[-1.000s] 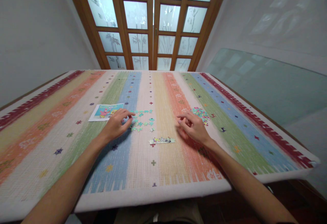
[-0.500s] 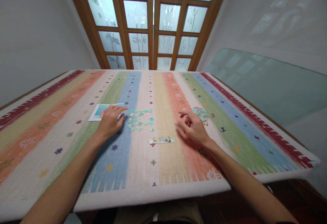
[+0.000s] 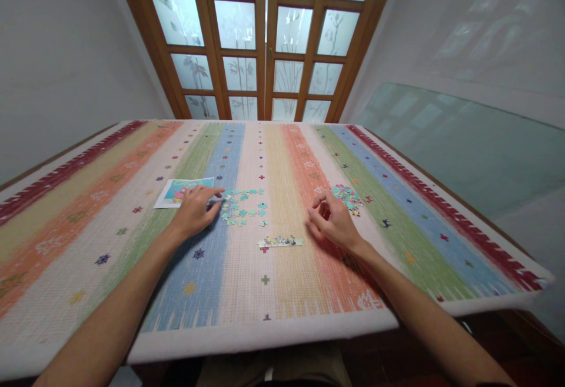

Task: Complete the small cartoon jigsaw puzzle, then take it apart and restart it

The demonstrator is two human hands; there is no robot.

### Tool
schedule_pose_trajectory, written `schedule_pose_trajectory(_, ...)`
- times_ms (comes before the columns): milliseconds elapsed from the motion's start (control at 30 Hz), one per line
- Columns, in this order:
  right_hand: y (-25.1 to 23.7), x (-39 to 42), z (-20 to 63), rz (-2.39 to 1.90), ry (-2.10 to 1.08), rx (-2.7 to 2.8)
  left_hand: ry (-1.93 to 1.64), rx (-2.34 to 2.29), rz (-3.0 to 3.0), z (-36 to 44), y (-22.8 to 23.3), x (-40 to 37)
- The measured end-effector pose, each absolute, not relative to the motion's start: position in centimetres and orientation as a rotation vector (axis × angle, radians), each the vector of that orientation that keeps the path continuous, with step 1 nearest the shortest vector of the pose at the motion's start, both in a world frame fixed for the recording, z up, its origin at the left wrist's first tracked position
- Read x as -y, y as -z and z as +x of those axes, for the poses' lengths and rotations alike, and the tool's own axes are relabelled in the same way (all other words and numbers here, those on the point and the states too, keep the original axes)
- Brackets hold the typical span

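Note:
My left hand (image 3: 196, 209) is open, palm down, over the near right part of a picture card (image 3: 168, 196) with a pink figure on turquoise. Its fingertips reach the left edge of a partly joined jigsaw puzzle (image 3: 242, 213), whose turquoise pieces lie in a frame shape with gaps inside. My right hand (image 3: 332, 221) is closed, thumb and index finger curled together in a pinch; anything between them is too small to make out. Just beyond it lies a pile of loose jigsaw pieces (image 3: 348, 197), partly behind the hand.
A narrow strip of joined puzzle pieces (image 3: 281, 242) lies nearer to me, between both hands. A striped cloth (image 3: 265, 293) covers the table, its front edge close to my body. Behind the table stand wooden doors with frosted panes (image 3: 265, 52); a pale glass panel (image 3: 463, 146) leans at right.
My left hand has shifted slightly right, its fingers stretching to the puzzle's edge and showing more of the card. My right hand's index finger has curled in toward the thumb.

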State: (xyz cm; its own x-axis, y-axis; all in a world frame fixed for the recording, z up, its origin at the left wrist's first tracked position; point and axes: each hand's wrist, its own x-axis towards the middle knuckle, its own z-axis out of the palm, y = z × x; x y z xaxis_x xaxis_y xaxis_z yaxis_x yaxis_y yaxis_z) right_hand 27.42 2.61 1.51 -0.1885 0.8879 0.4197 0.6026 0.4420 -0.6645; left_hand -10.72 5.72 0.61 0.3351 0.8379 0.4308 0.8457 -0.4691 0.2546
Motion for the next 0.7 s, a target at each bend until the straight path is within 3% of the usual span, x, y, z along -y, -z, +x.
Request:
schedule_pose_trajectory(433,-1.8,-2.4,27.2,-1.247,-0.417,1.942,0.689,1.493,-2.771,-11.3,-0.3,-6.2)
schedule_pose_trajectory(700,-1.9,-2.4,27.1,-1.175,-0.394,1.955,0.945,1.622,-2.830,-11.0,-1.5,-5.9)
